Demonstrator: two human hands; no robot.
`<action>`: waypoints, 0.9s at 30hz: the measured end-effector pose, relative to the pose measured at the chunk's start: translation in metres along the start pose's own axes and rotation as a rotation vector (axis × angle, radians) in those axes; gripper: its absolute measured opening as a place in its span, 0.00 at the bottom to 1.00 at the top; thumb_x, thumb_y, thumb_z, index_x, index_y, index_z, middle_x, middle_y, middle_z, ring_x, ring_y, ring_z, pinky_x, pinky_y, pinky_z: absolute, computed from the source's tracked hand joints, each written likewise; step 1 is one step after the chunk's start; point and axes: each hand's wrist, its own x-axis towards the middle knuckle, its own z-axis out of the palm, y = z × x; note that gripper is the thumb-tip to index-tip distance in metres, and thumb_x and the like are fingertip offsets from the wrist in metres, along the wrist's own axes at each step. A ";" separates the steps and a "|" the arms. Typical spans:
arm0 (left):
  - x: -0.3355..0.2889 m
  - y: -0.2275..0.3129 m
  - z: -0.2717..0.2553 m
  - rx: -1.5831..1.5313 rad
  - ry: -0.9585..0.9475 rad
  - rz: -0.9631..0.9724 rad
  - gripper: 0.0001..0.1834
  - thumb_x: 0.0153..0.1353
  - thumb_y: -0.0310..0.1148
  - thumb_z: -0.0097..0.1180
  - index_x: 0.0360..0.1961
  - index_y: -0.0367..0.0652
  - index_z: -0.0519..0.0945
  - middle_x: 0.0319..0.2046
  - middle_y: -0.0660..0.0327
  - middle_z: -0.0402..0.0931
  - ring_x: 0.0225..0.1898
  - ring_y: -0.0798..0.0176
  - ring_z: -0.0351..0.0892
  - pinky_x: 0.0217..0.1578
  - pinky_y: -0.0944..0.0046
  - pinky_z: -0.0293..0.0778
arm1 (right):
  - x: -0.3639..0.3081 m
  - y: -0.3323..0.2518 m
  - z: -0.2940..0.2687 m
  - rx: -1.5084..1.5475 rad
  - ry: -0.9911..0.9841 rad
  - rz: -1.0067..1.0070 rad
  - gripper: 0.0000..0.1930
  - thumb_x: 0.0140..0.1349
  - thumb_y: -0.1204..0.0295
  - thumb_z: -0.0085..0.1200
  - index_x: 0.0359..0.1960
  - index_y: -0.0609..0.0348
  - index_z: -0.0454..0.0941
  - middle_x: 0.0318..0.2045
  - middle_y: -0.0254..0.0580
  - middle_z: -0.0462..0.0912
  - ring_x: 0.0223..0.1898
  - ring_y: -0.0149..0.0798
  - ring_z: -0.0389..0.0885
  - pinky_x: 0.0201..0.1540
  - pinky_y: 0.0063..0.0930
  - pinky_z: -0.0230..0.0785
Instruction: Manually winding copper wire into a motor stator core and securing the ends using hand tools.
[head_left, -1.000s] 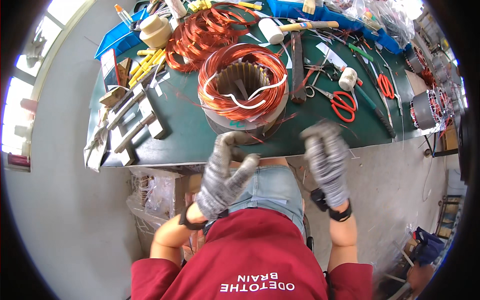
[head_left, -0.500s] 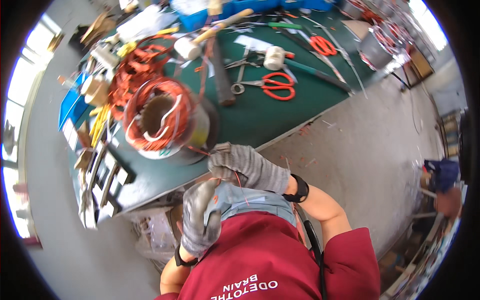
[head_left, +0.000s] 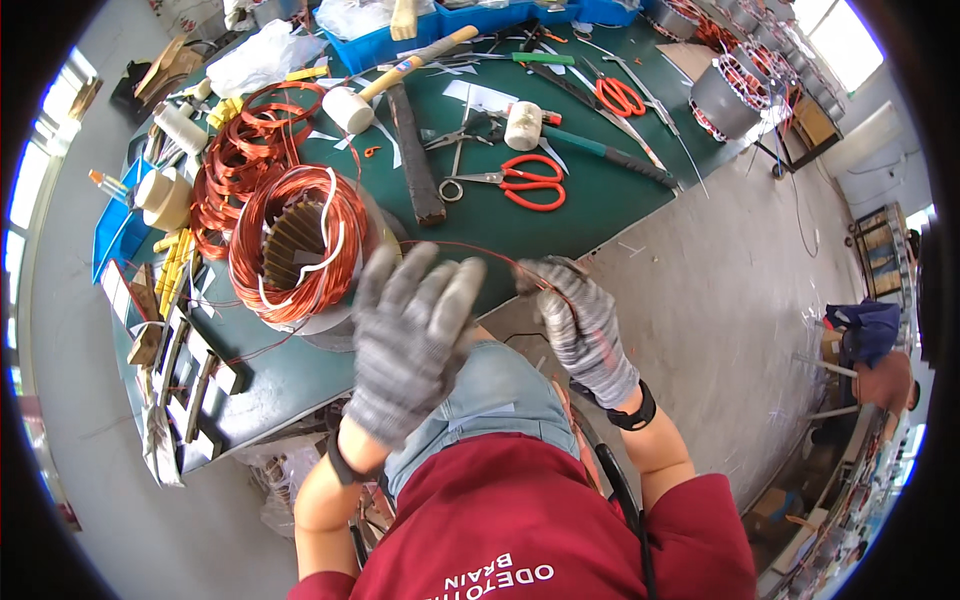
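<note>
Both my hands wear grey knit gloves. My right hand (head_left: 580, 318) is closed on a thin copper wire (head_left: 462, 245), which runs left from its fingertips toward the motor stator. My left hand (head_left: 412, 325) is raised in front of the stator, fingers spread, with nothing seen in it; it hides part of the stator's near side. The stator (head_left: 297, 240) stands on the green table at the left, its ring of copper windings facing up, with white sleeves lying across it. Several loose copper coils (head_left: 262, 135) are piled just behind it.
On the green table (head_left: 500, 228) lie red-handled scissors (head_left: 533, 184), a dark bar (head_left: 413, 160), a white-headed mallet (head_left: 348, 110) and another mallet (head_left: 524, 126). Blue bins (head_left: 385, 45) line the back. Another stator (head_left: 727, 97) stands far right. Wood and metal strips (head_left: 190, 375) lie at the left edge.
My right hand has moved right, away from the stator, drawing the wire out straight. My left hand has risen and opened in front of the stator. The view has shifted slightly.
</note>
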 end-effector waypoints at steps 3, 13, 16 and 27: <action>0.010 0.000 0.028 -0.115 0.052 -0.008 0.22 0.42 0.28 0.57 0.43 0.43 0.74 0.37 0.56 0.71 0.42 0.51 0.69 0.50 0.48 0.63 | -0.009 -0.005 -0.009 0.435 0.016 0.383 0.09 0.61 0.68 0.47 0.34 0.61 0.75 0.27 0.36 0.75 0.25 0.28 0.73 0.28 0.20 0.66; 0.039 0.010 0.047 -0.361 0.056 -0.049 0.07 0.45 0.26 0.57 0.29 0.43 0.75 0.27 0.59 0.72 0.33 0.54 0.72 0.36 0.56 0.66 | -0.007 0.003 -0.016 0.646 0.178 0.566 0.12 0.61 0.63 0.47 0.31 0.58 0.75 0.25 0.29 0.76 0.21 0.19 0.68 0.23 0.13 0.60; 0.044 0.017 0.049 -0.398 0.002 -0.078 0.07 0.46 0.26 0.56 0.29 0.43 0.75 0.26 0.59 0.71 0.32 0.54 0.72 0.34 0.57 0.65 | -0.008 0.004 -0.019 0.507 0.142 0.494 0.13 0.62 0.63 0.46 0.32 0.61 0.74 0.26 0.31 0.76 0.24 0.22 0.69 0.29 0.17 0.64; 0.042 0.024 0.043 -0.527 -0.043 -0.124 0.08 0.48 0.25 0.53 0.31 0.46 0.78 0.20 0.62 0.69 0.25 0.58 0.67 0.30 0.60 0.59 | 0.011 0.013 -0.056 -0.305 0.088 -0.132 0.05 0.51 0.76 0.54 0.31 0.56 0.74 0.31 0.43 0.76 0.36 0.48 0.75 0.41 0.36 0.68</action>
